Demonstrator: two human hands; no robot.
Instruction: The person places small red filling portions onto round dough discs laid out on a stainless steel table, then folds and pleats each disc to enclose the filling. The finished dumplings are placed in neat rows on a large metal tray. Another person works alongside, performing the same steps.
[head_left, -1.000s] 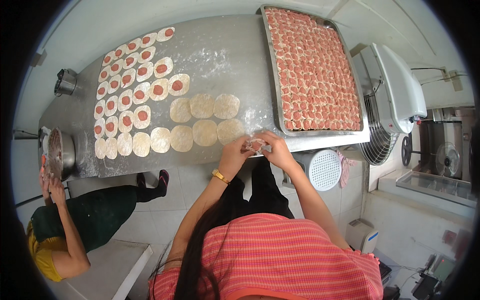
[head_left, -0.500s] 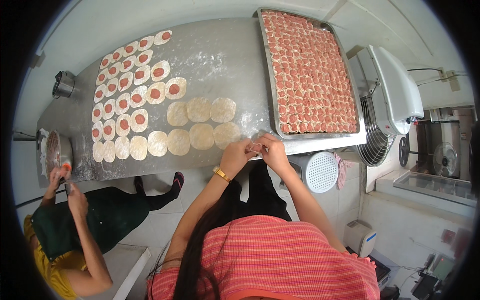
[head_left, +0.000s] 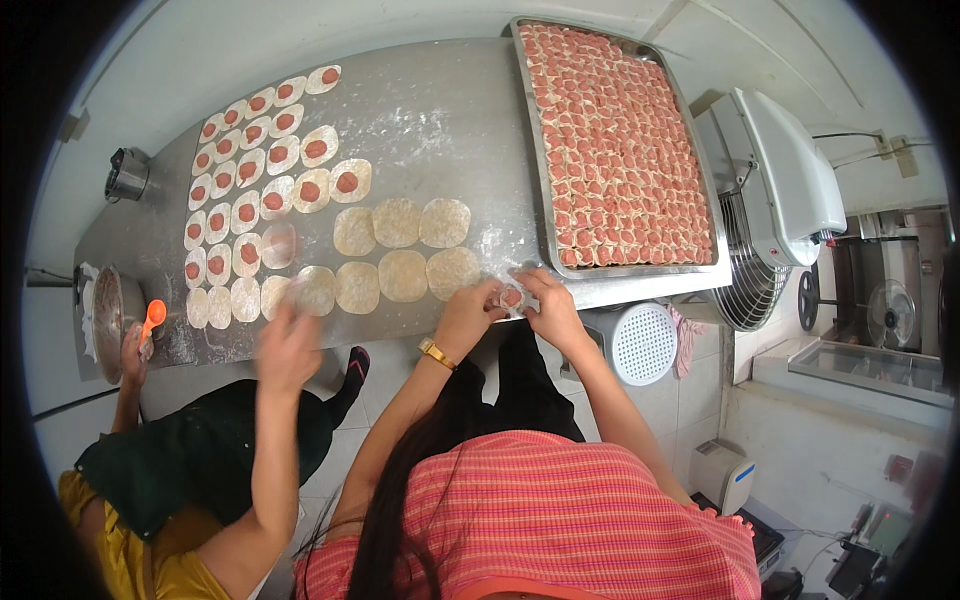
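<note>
At the table's near edge, a small dumpling (head_left: 511,298) with pink filling showing in a pale wrapper sits between my fingertips. My left hand (head_left: 468,318), below a gold watch, pinches its left side. My right hand (head_left: 553,312) has thumb and fingertips at its right side. Just left of my hands lie plain round wrappers (head_left: 403,275) in two rows. Further left, several rows of wrappers carry dabs of pink filling (head_left: 310,190). Beyond my right hand stands a large metal tray (head_left: 548,205) packed with open-topped dumplings (head_left: 620,150).
At left a co-worker's blurred hand (head_left: 288,350) reaches over the wrappers; their other hand holds an orange spoon (head_left: 154,315) by a metal bowl (head_left: 120,310). A white stool (head_left: 640,345) and a mixer (head_left: 780,180) stand at right. Flour dusts the steel table (head_left: 450,90).
The dumpling's pink filling now shows more between my fingers, which sit slightly further apart. The co-worker's hand has swung right from beside the bowl to the wrappers.
</note>
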